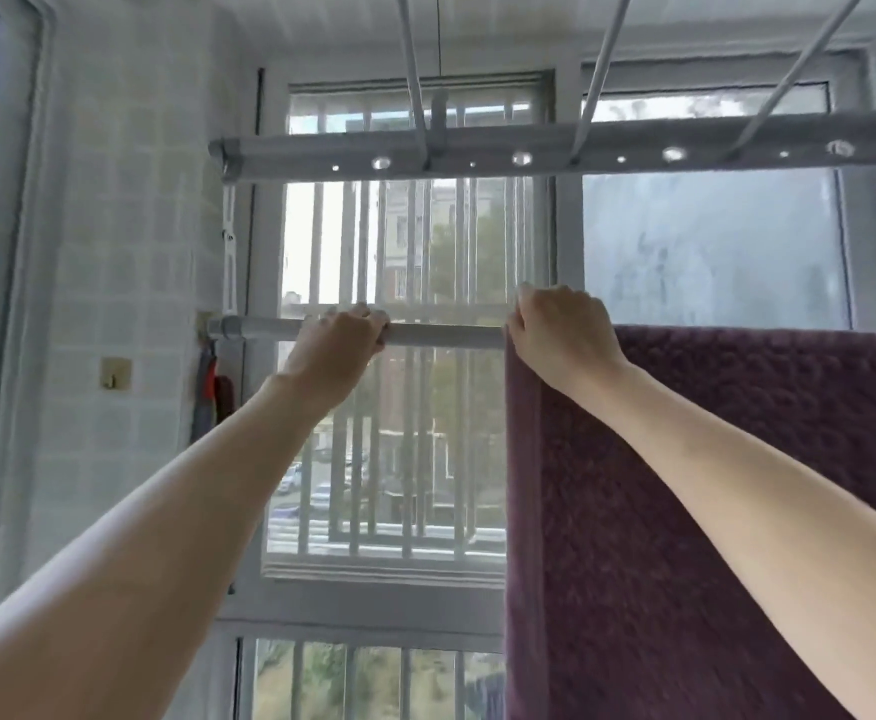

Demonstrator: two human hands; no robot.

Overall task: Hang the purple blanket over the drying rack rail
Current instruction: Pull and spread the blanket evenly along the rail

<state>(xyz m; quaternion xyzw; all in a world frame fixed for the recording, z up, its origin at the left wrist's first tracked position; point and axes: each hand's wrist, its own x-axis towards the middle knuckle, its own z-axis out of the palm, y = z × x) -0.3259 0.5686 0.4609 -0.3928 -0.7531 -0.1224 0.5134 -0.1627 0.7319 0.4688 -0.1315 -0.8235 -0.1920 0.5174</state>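
The purple blanket (685, 511) hangs draped over the white rail (446, 335), covering the rail's right part and falling down past the frame's lower edge. My right hand (560, 335) grips the blanket's upper left corner at the rail. My left hand (337, 345) is curled round the bare rail, a short way left of the blanket's edge. A bare stretch of rail lies between my two hands.
A ceiling drying rack bar (581, 150) with holes hangs above the rail. Behind stands a barred window (399, 407). A tiled wall (129, 304) with a brass hook (115, 373) is on the left, and a red-grey item (212, 392) hangs near the rail's left end.
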